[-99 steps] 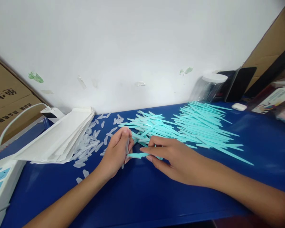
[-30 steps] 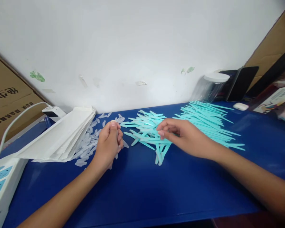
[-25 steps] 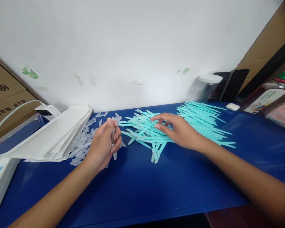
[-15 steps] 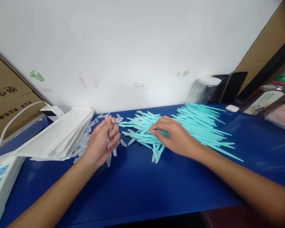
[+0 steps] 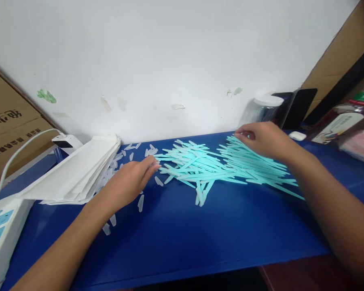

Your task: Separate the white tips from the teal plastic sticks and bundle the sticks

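Observation:
My left hand (image 5: pixel 136 178) is closed in a pinch, with a small translucent cap (image 5: pixel 156 163) at its fingertips, left of the middle pile. Thin teal eyebrow razors (image 5: pixel 197 161) with pale ends lie heaped there, a few pointing toward me. More teal sticks (image 5: pixel 257 167) fan out in a second pile on the right. Over the far end of that pile is my right hand (image 5: pixel 261 137), thumb and forefinger together; whatever they pinch is too small to make out. Loose translucent caps (image 5: pixel 140 203) lie around my left hand and forearm, which hide part of them.
White paper sleeves (image 5: pixel 75 173) lie stacked on the left, beside a power strip (image 5: pixel 3 226) and a white charger (image 5: pixel 67 142). At the back right stand a lidded jar (image 5: pixel 265 106), a dark phone (image 5: pixel 300 107) and a bottle (image 5: pixel 339 121). The blue tabletop (image 5: pixel 182 238) ends near me.
My right hand has gone from the middle pile rightward and back to the right pile. My left hand has turned palm down and moved slightly right. More razors stretch between the piles.

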Tool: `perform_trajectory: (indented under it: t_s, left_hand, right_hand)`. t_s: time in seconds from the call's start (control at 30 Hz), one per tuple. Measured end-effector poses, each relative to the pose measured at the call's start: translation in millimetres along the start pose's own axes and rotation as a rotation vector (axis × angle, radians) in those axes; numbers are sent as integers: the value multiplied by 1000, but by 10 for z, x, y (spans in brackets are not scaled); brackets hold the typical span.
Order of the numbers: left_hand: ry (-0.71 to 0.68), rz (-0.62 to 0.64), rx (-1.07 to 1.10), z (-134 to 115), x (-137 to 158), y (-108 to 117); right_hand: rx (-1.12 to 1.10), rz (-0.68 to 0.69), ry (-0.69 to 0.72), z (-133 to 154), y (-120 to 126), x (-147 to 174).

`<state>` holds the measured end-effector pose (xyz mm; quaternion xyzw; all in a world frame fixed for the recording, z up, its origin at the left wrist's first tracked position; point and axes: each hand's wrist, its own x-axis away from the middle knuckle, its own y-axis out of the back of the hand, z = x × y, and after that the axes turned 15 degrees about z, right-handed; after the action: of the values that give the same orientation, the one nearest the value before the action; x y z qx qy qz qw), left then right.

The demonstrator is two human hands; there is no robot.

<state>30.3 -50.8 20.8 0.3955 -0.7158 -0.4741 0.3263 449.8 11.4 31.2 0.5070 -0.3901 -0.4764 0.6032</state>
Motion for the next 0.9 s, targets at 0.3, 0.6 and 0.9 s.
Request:
perform_trajectory:
  t_s: [0.3, 0.6, 0.9]
  left_hand:
    - [55, 330, -36, 56, 64, -89]
    - [29, 312, -13, 89, 56, -96]
    - [40, 237, -181, 135, -33, -181]
  right_hand:
    - [-89, 374, -26, -258, 4, 30]
    - [-116, 409, -88, -309, -54, 34]
    - [-54, 494, -94, -309, -80, -13]
